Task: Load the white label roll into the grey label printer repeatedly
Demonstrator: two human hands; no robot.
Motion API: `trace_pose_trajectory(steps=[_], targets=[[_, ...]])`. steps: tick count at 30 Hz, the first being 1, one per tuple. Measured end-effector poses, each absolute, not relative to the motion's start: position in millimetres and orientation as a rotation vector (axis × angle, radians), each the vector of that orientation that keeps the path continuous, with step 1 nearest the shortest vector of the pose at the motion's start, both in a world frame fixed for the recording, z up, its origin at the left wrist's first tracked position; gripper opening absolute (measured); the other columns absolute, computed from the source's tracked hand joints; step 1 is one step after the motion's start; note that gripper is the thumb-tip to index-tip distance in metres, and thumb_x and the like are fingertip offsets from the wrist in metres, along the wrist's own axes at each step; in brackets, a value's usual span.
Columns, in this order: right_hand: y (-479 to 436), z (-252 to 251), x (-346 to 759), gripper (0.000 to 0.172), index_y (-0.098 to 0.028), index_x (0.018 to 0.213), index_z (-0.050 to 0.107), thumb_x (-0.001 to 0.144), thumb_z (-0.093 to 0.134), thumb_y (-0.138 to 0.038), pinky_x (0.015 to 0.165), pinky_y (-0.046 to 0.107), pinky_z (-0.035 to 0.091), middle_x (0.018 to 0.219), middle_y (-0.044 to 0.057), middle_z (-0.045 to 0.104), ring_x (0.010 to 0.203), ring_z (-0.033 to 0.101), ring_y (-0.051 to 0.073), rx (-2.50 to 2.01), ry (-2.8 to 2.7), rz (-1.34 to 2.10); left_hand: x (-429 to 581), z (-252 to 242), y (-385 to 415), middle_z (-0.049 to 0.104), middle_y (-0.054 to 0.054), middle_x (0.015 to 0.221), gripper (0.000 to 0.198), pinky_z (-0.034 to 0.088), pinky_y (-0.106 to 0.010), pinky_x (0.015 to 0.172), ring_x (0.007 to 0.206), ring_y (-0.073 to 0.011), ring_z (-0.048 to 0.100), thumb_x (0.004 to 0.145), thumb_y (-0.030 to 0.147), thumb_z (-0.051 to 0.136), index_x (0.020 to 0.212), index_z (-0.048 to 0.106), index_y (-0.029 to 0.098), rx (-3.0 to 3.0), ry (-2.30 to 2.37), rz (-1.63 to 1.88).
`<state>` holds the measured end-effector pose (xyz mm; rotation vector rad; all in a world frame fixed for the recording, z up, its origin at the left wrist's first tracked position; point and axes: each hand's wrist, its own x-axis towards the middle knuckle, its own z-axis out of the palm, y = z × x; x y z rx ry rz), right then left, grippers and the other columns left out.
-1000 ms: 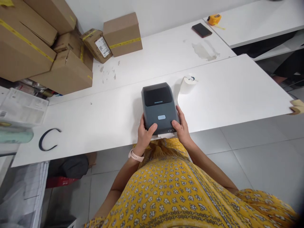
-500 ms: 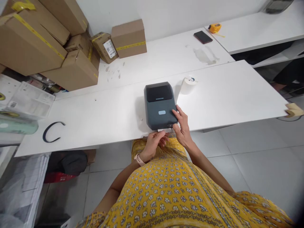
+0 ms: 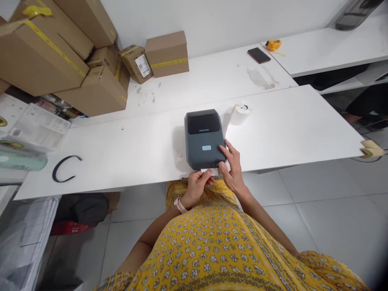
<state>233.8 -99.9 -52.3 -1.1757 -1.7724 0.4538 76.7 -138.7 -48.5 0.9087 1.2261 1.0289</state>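
Observation:
A dark grey-blue label printer (image 3: 201, 159) sits near the front edge of the white table, its front facing me. From its front slot comes a short white label (image 3: 213, 171). My left hand (image 3: 198, 182) pinches the label between thumb and fingers just below the slot; the other fingertips are partly hidden. My right hand (image 3: 233, 167) rests at the printer's front right corner, fingers spread along its side and top edge, with the thumb by the small front button. Behind and to the right stands a roll of white labels (image 3: 240, 116), its strip running toward the printer.
Cardboard boxes (image 3: 104, 91) are stacked at the back left, with a smaller box (image 3: 168, 58) by the wall. A black headband (image 3: 56, 169) lies at the left. A phone (image 3: 258, 55) and a yellow tape measure (image 3: 273, 44) lie at the back right.
Slightly more of the white label shows below the slot, and my left hand still pinches it. My right hand stays at the printer's corner. The view has shifted a little.

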Motion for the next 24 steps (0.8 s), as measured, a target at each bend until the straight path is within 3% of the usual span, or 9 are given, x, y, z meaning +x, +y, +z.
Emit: trace_pose_trajectory(steps=[5,11,15,17,19,22,24], targets=[[-91.5,-27.4,229.8,0.044,-0.045,0.145,0.051,0.101,0.045,-0.046,0.124,0.061,0.027,0.171,-0.006,0.025,0.156,0.024,0.036,-1.17,-1.922,0.231,71.6,-56.6,-137.6,0.067,-0.004,0.061,0.054,0.044,-0.028,0.061,0.058,-0.0133,0.056,0.087,0.064,0.065,0.061,0.069,0.017,1.006,1.236,0.987],[-77.4,-19.9,215.4,0.025,-0.037,0.121,0.068,0.102,0.052,-0.038,0.126,0.06,0.013,0.152,-0.003,0.058,0.151,0.037,0.03,-1.262,-2.008,-0.048,59.1,-59.4,-145.4,0.066,-0.003,0.062,0.051,0.045,-0.027,0.06,0.059,-0.0137,0.058,0.09,0.061,0.061,0.066,0.069,0.017,1.045,1.25,1.062],[-76.2,-15.5,215.1,0.02,-0.036,0.112,0.071,0.102,0.054,-0.038,0.126,0.062,0.008,0.152,-0.004,0.058,0.154,0.032,0.03,-1.266,-2.021,0.013,45.0,-54.2,-146.9,0.052,0.0,0.053,0.057,0.041,-0.027,0.055,0.053,-0.0123,0.048,0.098,0.055,0.05,0.054,0.056,0.02,1.087,1.469,1.407],[-79.0,-14.5,218.7,0.025,-0.036,0.12,0.068,0.103,0.05,-0.04,0.126,0.062,0.013,0.157,-0.002,0.052,0.156,0.03,0.031,-1.251,-1.996,0.133,38.8,-47.3,-142.9,0.059,-0.002,0.065,0.049,0.046,-0.028,0.062,0.062,-0.0143,0.053,0.1,0.052,0.049,0.065,0.061,0.021,1.107,1.557,1.576],[-83.9,-16.2,223.2,0.035,-0.036,0.135,0.059,0.104,0.045,-0.043,0.125,0.062,0.02,0.161,0.002,0.046,0.156,0.03,0.031,-1.232,-1.905,0.248,34.6,-39.1,-136.7,0.07,-0.007,0.096,0.038,0.053,-0.031,0.08,0.088,-0.0184,0.064,0.102,0.049,0.047,0.093,0.071,0.022,1.144,1.614,1.639],[-90.6,-22.0,230.1,0.051,-0.036,0.154,0.04,0.104,0.04,-0.047,0.123,0.062,0.028,0.161,0.006,0.045,0.154,0.033,0.032,-1.227,-1.699,0.343,32.0,-28.9,-124.2,0.06,-0.011,0.143,0.044,0.049,-0.038,0.109,0.132,-0.0238,0.057,0.104,0.049,0.042,0.136,0.062,0.025,1.23,1.577,1.578],[-89.9,-24.4,233.9,0.056,-0.037,0.159,0.031,0.104,0.039,-0.048,0.122,0.062,0.031,0.163,0.007,0.042,0.153,0.035,0.032,-1.234,-1.612,0.387,31.7,-24.8,-112.6,0.053,-0.01,0.153,0.048,0.045,-0.039,0.116,0.142,-0.0242,0.05,0.105,0.049,0.041,0.145,0.055,0.027,1.261,1.495,1.571]])
